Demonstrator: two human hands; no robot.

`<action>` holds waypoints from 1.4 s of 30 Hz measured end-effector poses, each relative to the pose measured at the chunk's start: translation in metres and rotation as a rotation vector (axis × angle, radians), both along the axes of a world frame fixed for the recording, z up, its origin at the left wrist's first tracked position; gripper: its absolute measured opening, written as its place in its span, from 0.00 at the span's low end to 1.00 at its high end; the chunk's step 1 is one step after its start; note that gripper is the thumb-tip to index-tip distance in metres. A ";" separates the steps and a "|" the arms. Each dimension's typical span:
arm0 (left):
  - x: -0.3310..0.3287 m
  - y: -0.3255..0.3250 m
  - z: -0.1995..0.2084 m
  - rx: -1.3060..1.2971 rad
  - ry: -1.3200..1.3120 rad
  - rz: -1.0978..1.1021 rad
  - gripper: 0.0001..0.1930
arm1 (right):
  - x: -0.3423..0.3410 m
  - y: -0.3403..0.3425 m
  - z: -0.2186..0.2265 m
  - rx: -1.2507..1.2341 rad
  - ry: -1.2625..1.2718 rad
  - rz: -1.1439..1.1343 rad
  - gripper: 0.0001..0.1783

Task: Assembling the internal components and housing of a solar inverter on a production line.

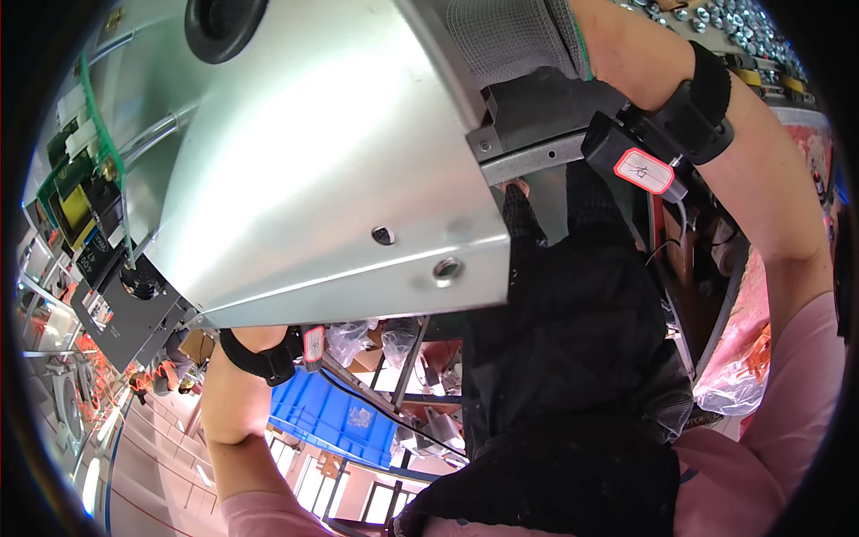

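Observation:
A large shiny sheet-metal panel (331, 179) with bent edges and punched holes fills the upper left and centre. A round black rubber grommet (224, 25) sits in it at the top. My left forearm (231, 394) reaches up under the panel's near edge, and the panel hides my left hand. At the top, my right hand (514, 38) in a grey knit glove lies against the panel's right edge, its fingers out of sight. Beneath that hand are a dark metal plate (555, 107) and a metal rail (537, 159) with holes.
A green circuit board (100, 134) and dark electrical parts (89, 210) are at the left. Shiny small metal fasteners (729, 22) lie at the upper right. A blue crate (333, 416) and clear plastic bags (353, 340) show below the panel. Both forearms carry black strapped devices (684, 121).

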State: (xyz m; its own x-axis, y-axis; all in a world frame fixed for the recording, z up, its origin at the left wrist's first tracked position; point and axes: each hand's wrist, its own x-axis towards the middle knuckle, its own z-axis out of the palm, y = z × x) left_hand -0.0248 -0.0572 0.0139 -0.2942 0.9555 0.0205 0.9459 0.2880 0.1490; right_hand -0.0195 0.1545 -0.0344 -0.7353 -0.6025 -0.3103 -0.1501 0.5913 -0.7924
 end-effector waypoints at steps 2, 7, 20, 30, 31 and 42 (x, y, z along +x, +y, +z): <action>0.004 0.013 0.011 -0.201 0.147 -0.093 0.22 | -0.001 0.000 0.001 0.011 -0.030 0.006 0.20; 0.000 -0.006 -0.002 -0.069 0.090 -0.025 0.23 | 0.000 -0.007 0.007 0.194 0.034 0.038 0.22; -0.012 -0.006 0.004 -0.169 0.038 -0.089 0.23 | 0.008 -0.007 0.000 0.232 0.175 -0.003 0.26; 0.002 0.005 0.005 -0.178 0.105 -0.002 0.21 | 0.008 0.013 -0.009 -0.354 -0.001 0.020 0.20; 0.002 0.008 0.009 -0.221 0.142 -0.052 0.21 | 0.005 0.009 -0.013 -0.359 -0.001 0.021 0.20; -0.005 0.003 0.007 -0.145 0.067 -0.094 0.20 | 0.001 -0.008 -0.017 0.234 0.184 0.107 0.15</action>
